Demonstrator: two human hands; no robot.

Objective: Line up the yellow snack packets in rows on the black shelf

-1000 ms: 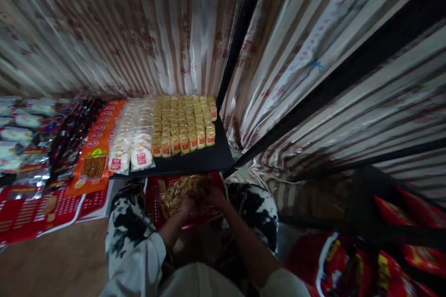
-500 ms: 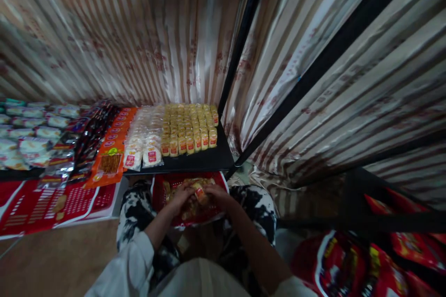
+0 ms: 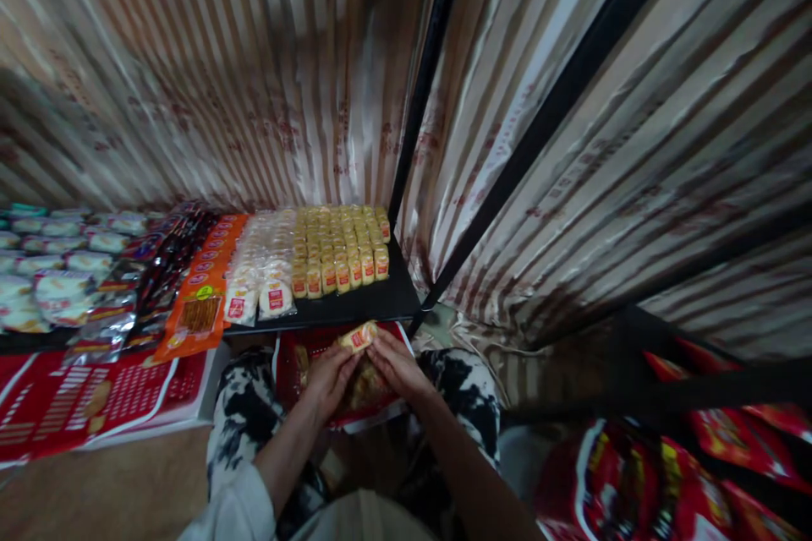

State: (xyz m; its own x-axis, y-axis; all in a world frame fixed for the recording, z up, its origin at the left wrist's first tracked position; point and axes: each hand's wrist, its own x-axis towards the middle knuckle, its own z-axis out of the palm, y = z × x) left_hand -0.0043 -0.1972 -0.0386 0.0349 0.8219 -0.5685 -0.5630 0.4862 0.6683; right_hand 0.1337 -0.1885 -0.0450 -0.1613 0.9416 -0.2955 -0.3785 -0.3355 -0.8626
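Note:
Between my two hands is a small wrapped snack cake [image 3: 359,337], yellowish with a red label, raised above a red basket [image 3: 288,355] on my lap. The fingers of my left hand [image 3: 331,372] pinch its left end, and those of my right hand [image 3: 392,359] grip its right end. More packets of the same colour [image 3: 368,387] lie in the basket, partly hidden by my hands. Ahead, on the black shelf [image 3: 406,287], matching snack cakes [image 3: 342,249] stand in close rows near the right end.
Left of the rows lie white packets [image 3: 275,294], an orange bag [image 3: 196,313], dark packets [image 3: 161,262] and white-and-green packs [image 3: 63,296]. A red printed box [image 3: 114,393] sits below. Black posts [image 3: 437,76] rise before a striped curtain [image 3: 304,59]. At lower right are red bags [image 3: 691,490].
The snack cake has come up out of the basket toward the shelf's front edge, turning flatter between my hands. My view has tilted slightly, so the shelf appears lower.

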